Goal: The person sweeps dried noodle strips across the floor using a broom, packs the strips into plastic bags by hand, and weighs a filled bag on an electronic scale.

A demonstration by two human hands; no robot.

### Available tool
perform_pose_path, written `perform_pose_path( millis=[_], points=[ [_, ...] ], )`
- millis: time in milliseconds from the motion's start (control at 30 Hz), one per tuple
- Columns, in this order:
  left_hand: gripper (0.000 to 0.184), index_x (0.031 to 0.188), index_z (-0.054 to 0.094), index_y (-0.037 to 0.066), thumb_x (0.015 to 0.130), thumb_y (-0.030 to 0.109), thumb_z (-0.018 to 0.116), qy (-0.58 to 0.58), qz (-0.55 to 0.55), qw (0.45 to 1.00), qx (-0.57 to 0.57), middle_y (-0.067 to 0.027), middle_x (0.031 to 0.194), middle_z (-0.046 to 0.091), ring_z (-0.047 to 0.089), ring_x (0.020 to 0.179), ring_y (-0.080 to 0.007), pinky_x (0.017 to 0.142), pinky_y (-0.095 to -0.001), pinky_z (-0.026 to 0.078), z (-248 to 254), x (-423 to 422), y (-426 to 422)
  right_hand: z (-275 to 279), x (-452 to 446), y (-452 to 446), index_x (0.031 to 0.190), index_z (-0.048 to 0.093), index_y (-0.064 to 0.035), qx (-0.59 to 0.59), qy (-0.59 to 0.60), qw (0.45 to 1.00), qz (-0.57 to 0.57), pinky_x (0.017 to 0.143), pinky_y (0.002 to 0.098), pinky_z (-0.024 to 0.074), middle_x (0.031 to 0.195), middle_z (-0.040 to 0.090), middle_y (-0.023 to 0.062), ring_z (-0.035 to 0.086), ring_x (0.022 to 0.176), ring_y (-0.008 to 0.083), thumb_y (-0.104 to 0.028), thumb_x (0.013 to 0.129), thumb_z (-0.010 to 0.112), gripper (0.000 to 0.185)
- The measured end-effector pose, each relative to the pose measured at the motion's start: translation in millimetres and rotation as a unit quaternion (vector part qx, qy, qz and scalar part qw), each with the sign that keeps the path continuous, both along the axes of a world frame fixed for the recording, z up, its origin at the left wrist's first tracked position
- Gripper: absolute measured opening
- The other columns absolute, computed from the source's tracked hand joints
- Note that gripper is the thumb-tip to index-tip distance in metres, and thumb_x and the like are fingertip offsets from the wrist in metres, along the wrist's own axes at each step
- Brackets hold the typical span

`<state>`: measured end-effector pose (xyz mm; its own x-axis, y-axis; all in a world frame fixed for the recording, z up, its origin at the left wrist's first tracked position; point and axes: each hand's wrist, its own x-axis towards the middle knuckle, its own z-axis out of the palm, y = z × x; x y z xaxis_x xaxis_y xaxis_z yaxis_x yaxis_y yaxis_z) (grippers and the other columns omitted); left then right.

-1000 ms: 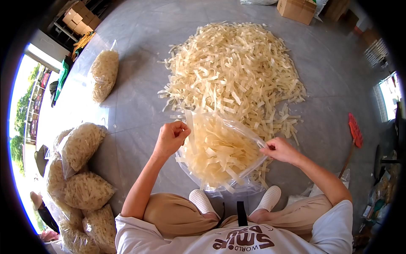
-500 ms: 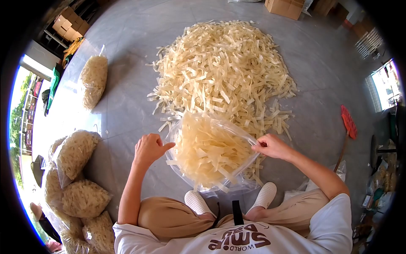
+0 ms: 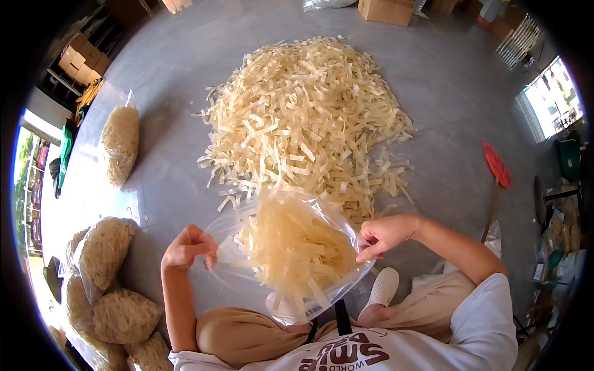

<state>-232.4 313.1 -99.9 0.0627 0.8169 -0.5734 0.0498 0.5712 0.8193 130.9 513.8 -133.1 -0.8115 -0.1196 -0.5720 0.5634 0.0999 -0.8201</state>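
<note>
Between my hands is a clear plastic bag (image 3: 334,290), its wide mouth pulled open and partly filled with flat, pale yellow strips (image 3: 291,238). My left hand (image 3: 187,248) pinches the bag's left edge, the film stretched out toward it. On the other side, my right hand (image 3: 387,236) is closed on the bag's right rim. Some strips stick out over the near rim, above my shoes. Just beyond the bag lies a large heap of the same strips (image 3: 303,117) on the grey floor; the bag's far edge overlaps its near end.
Several filled bags (image 3: 127,315) are piled at the left, and another filled bag (image 3: 120,145) stands farther up. A red fly-swatter-like tool (image 3: 497,166) is at the right. Cardboard boxes (image 3: 387,11) sit at the back. My white shoe (image 3: 383,287) is close to the bag.
My left hand has moved left and toward me, drawing the bag's left side outward. The bag has come nearer my body, and my right hand has shifted slightly closer too. The view has also shifted.
</note>
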Motion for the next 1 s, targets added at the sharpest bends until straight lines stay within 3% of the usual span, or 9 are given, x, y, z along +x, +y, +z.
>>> perform_pose_path(
  millis=[133,333,500,633,733,833,867,933,1000],
  points=[
    [0.022,0.049,0.056,-0.001,0.071,0.002,0.059,-0.181,0.165,0.965,0.093,-0.0117,0.049,0.056,0.051,0.038,-0.0194,0.041,-0.0282,0.039,-2,-10,-5,10,1,6,0.067,0.059,-0.0009,-0.121,0.020,0.992,0.009,0.050,0.0241,0.0404,0.058,0.056,0.0009,0.050,0.053,0.0077,-0.026,0.084,0.062,0.030],
    [0.024,0.056,0.060,0.000,0.076,0.013,0.062,0.131,0.033,0.989,-0.066,-0.0075,0.050,0.057,0.055,0.042,-0.0133,0.043,-0.0233,0.042,-22,2,10,-37,3,8,0.069,0.060,-0.0003,0.134,-0.043,0.978,0.152,0.052,0.0255,0.0454,0.060,0.057,0.0024,0.054,0.055,0.0111,-0.033,0.088,0.054,0.038],
    [0.027,0.056,0.060,0.000,0.077,0.017,0.063,0.132,0.030,0.989,-0.057,-0.0067,0.051,0.059,0.055,0.043,-0.0119,0.044,-0.0226,0.043,-30,-2,9,-51,17,29,0.077,0.060,0.0003,-0.107,-0.094,0.982,-0.127,0.055,0.0259,0.0482,0.066,0.058,0.0033,0.055,0.057,0.0108,-0.041,0.088,0.052,0.044],
    [0.033,0.053,0.059,0.002,0.080,0.021,0.063,0.124,0.034,0.991,-0.047,-0.0061,0.050,0.058,0.055,0.044,-0.0118,0.045,-0.0220,0.043,-38,-8,13,-90,37,60,0.097,0.057,0.0016,0.042,-0.133,0.971,-0.194,0.067,0.0314,0.0498,0.081,0.060,0.0104,0.059,0.068,0.0155,-0.041,0.085,0.057,0.044],
    [0.031,0.061,0.062,0.001,0.081,0.024,0.062,0.033,0.131,0.989,-0.062,-0.0071,0.055,0.060,0.056,0.048,-0.0123,0.044,-0.0218,0.043,-53,-28,16,-129,55,58,0.132,0.031,-0.0016,0.292,-0.055,0.953,-0.051,0.083,0.0391,0.0465,0.119,0.047,0.0256,0.056,0.099,0.0305,-0.047,0.069,0.072,0.087],
    [0.019,0.086,0.063,-0.001,0.083,0.017,0.059,0.065,0.230,0.965,-0.109,-0.0100,0.069,0.062,0.058,0.053,-0.0146,0.047,-0.0253,0.047,-106,-54,20,-177,61,41,0.137,-0.020,-0.0074,0.356,-0.231,0.905,0.037,0.105,0.0473,0.0247,0.139,-0.017,0.0341,0.008,0.130,0.0498,-0.042,0.041,0.088,0.148],
    [0.019,0.086,0.063,-0.001,0.083,0.017,0.059,0.069,0.236,0.963,-0.109,-0.0100,0.069,0.062,0.058,0.053,-0.0146,0.047,-0.0253,0.047,-125,-62,16,-184,60,35,0.137,-0.020,-0.0074,0.356,-0.225,0.906,0.041,0.105,0.0473,0.0247,0.139,-0.017,0.0341,0.008,0.130,0.0498,-0.042,0.041,0.088,0.148],
    [0.060,0.126,0.041,-0.001,0.078,0.023,0.065,0.133,0.077,0.984,-0.090,-0.0131,0.089,0.065,0.060,0.056,-0.0214,0.050,-0.0278,0.050,-182,-81,-1,-197,52,20,0.139,-0.013,-0.0055,0.410,-0.218,0.886,-0.018,0.107,0.0458,0.0220,0.139,-0.014,0.0344,0.003,0.132,0.0474,-0.038,0.040,0.089,0.146],
    [0.063,0.128,0.037,0.001,0.076,0.023,0.066,0.193,-0.011,0.977,-0.090,-0.0129,0.094,0.062,0.057,0.061,-0.0226,0.055,-0.0293,0.048,-206,-76,-4,-228,44,-2,0.140,-0.012,-0.0054,0.398,-0.191,0.893,-0.083,0.106,0.0484,0.0221,0.140,-0.012,0.0338,0.003,0.132,0.0476,-0.036,0.043,0.088,0.142]
  ],
)
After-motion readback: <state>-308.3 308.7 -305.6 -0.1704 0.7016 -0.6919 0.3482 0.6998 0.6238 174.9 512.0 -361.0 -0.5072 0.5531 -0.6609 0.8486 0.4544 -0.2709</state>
